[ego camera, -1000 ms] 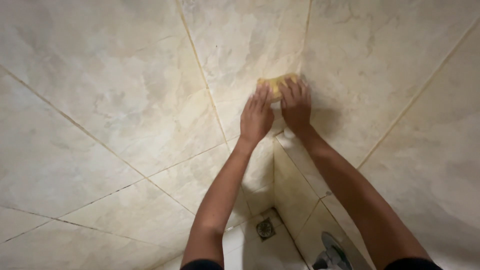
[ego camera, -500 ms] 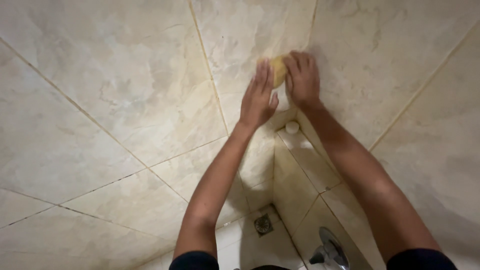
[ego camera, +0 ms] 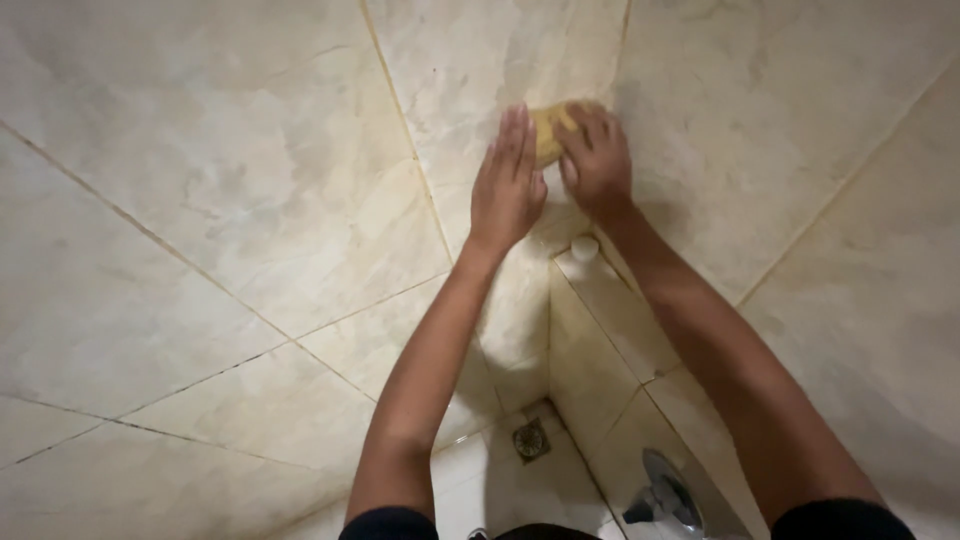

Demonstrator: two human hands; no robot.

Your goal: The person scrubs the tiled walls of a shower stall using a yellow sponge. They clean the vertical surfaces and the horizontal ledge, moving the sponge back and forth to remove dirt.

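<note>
A yellow sponge (ego camera: 548,132) is pressed against the beige marbled wall tiles (ego camera: 250,180) near the corner of two walls. My right hand (ego camera: 598,160) covers the sponge from the right and grips it against the tile. My left hand (ego camera: 508,185) lies flat on the wall, fingers straight and together, touching the sponge's left edge. Most of the sponge is hidden under my fingers.
A small white bottle (ego camera: 585,248) stands on a tiled ledge (ego camera: 610,310) just below my right hand. Far below are a floor drain (ego camera: 531,440) on white floor tiles and a metal tap (ego camera: 665,490) by the ledge.
Both hands and the sponge have slid along the wall near the corner; the sponge now sits more between my hands, with the left hand flatter beside it.
</note>
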